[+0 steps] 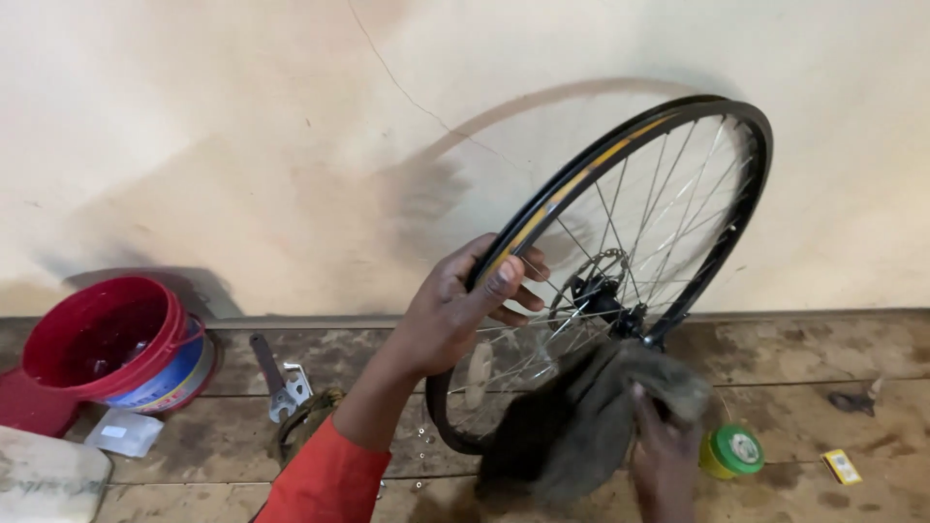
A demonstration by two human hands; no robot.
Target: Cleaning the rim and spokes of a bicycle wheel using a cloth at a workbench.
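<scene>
wheel: bare bicycle wheel (620, 261), black rim with a yellowish strip on the inner face, silver spokes, no tyre; stands upright on the wooden floor (794, 353), tilted toward the pale wall (242, 126), shadow cast on the wall behind it
hub: dark hub (596, 291) with a disc rotor, mid-wheel, just right of the left hand
left hand: left hand (465, 305) grips the rim at its upper-left edge, fingers curled round the rim, thumb on the near face; wheel extends up and right from the hand; red sleeve (325, 479) on that arm
right hand: right hand (664, 455) low in frame, below the hub, closed on a grey rag (591, 416); exact finger spread cannot tell, rag covers most of it
rag: bunched, dark grey, pressed against the wheel's lower part near the hub, hanging down to the floor
tin: small round tin, green lid, yellow side (733, 451), on the floor just right of the right hand, apart from the wheel
box: small yellow box (842, 467) farther right on the floor
spanner: metal spanner (276, 378) flat on the floor, left of the left arm
bucket: red bucket (111, 344) lying tipped on its side at far left, well apart from the wheel
wrapper: pale crumpled wrapper (124, 433) just below the bucket
</scene>
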